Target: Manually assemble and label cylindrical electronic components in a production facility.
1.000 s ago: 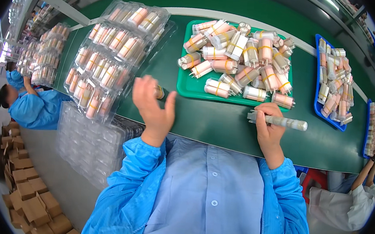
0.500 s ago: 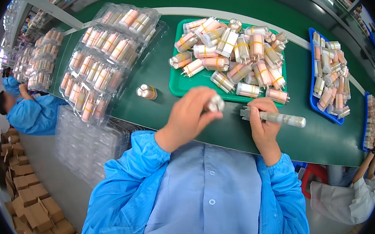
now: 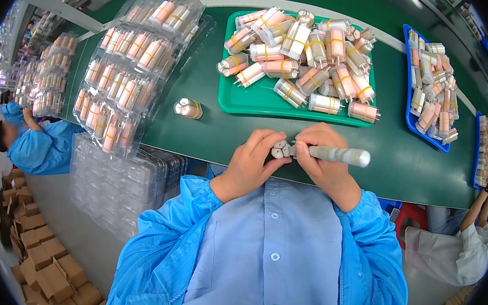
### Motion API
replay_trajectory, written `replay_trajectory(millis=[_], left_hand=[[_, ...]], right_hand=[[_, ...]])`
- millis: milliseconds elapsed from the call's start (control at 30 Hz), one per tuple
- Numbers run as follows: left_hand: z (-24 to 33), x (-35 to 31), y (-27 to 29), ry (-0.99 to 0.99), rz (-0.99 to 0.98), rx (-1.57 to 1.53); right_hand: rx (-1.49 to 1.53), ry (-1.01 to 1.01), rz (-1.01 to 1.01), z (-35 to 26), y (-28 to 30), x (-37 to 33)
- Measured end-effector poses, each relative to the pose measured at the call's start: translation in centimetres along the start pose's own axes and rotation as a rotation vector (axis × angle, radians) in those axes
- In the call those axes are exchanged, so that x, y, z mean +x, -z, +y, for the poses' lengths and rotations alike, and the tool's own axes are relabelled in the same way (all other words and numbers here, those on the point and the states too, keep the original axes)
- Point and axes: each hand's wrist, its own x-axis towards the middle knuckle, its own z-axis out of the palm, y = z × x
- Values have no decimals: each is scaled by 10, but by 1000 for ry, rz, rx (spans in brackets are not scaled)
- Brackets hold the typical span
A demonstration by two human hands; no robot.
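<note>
Near the table's front edge, my left hand is closed on a bundle of small cylinders, its round pale ends facing up. My right hand grips a hand tool with a thick pale rod-like handle pointing right. The tool's left end meets the bundle's end; the exact contact is hidden by my fingers. Behind my hands, a green tray holds a pile of pink and silver cylinder bundles with yellow bands. One loose banded bundle lies on the table, left of my hands.
Clear plastic blister trays filled with bundles stand at the left. Stacked clear trays sit below the table edge. A blue tray of bundles is at the right. Cardboard boxes lie on the floor. Co-workers sit at both sides.
My hands have come together and slightly nearer to me. The tool's left end, earlier apart from the bundle, now meets it. The view has shifted a little.
</note>
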Motion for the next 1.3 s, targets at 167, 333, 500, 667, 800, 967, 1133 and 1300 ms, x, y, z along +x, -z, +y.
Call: replay_trajectory(millis=[167,333,500,667,800,967,1133,1300], left_hand=[[-2,0,-1,-5,16,-21],[-7,1,-3,-52,65,46],[-8,3,-4,-52,50,-5],[-15,4,-10,-81,10,-145],[-12,5,-8,-87,-15,-115],[-5,12,-4,-116,-26,-10],[-6,7,-8,-18,-5,110],[-9,8,-9,-52,-27,-76]], right_hand=[[-96,12,-33,-1,-2,-1],[-125,37,-34,-5,-5,-3],[-59,13,31,-7,4,-2],[-64,22,-8,1,6,10],[-76,-4,-54,6,4,7],[-102,16,-48,4,1,7],[75,-64,13,9,2,6],[58,-30,-22,6,8,17]])
